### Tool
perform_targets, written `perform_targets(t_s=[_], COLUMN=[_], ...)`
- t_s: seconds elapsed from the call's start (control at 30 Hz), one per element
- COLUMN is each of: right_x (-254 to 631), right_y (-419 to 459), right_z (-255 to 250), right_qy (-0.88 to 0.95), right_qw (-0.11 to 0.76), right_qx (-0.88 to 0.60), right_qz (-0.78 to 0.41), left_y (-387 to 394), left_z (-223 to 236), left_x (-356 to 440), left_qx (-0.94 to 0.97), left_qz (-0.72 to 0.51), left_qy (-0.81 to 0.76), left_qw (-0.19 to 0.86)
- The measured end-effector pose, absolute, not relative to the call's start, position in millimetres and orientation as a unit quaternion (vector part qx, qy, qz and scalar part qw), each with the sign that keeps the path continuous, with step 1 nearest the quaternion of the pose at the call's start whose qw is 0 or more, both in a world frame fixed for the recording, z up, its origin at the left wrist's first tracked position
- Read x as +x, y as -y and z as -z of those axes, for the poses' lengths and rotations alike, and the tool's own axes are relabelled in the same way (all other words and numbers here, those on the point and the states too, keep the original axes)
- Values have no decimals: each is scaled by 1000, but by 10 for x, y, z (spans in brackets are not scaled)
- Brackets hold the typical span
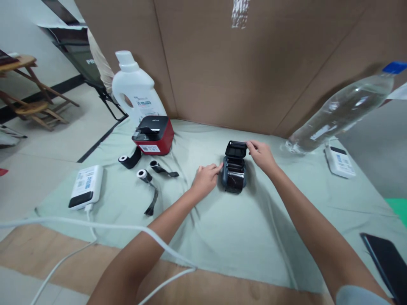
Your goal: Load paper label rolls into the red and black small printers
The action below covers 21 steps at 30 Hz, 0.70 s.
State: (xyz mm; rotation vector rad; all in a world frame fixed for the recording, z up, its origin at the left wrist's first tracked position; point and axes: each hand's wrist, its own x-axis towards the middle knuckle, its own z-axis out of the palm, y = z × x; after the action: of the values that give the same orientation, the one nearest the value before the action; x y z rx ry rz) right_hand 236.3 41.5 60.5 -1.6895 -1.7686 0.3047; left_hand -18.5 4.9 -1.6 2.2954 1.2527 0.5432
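A small dark blue-grey printer (234, 171) lies on the pale green cloth (222, 220) with its lid (235, 149) swung up and a dark roll showing inside. My left hand (206, 178) rests against the printer's left side with fingers curled, steadying the body. My right hand (261, 154) pinches the right edge of the raised lid.
A red and black printer (154, 134) stands at the back left before a white jug (136, 89). Three black rolls (146, 174) lie near it. A white device (86, 186) with a cable lies left, a clear bottle (343, 111) and white device (339, 161) right, a dark phone (386, 262) near right. Cardboard walls the back.
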Motion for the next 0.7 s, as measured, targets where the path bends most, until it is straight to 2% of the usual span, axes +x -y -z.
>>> perform_targets(t_s=[0.07, 0.13, 0.17, 0.3, 0.4, 0.57, 0.7], right_x=[2322, 2280, 2258, 2154, 2078, 2046, 2080], right_y=[-428, -368, -323, -208, -255, -373, -344], right_z=[-626, -674, -702, -750, -676, -570, -775], right_qy=[647, 666, 697, 784, 767, 755, 759], right_qw=[373, 376, 343, 105, 22, -18, 22], right_qx=[-663, -644, -630, -606, -634, -646, -643], right_qz=[-50, -8, -12, -83, -100, -109, -104], left_y=[-47, -48, -49, -53, -52, -52, -58], left_z=[14, 18, 22, 20, -10, -52, -50], left_x=[-188, -189, -188, -184, -183, -179, -183], left_qx=[836, 836, 836, 836, 836, 839, 842], left_qz=[-199, -203, -204, -204, -194, -180, -185], left_qy=[-456, -454, -454, -455, -460, -460, -457], left_qw=[233, 232, 231, 229, 228, 227, 218])
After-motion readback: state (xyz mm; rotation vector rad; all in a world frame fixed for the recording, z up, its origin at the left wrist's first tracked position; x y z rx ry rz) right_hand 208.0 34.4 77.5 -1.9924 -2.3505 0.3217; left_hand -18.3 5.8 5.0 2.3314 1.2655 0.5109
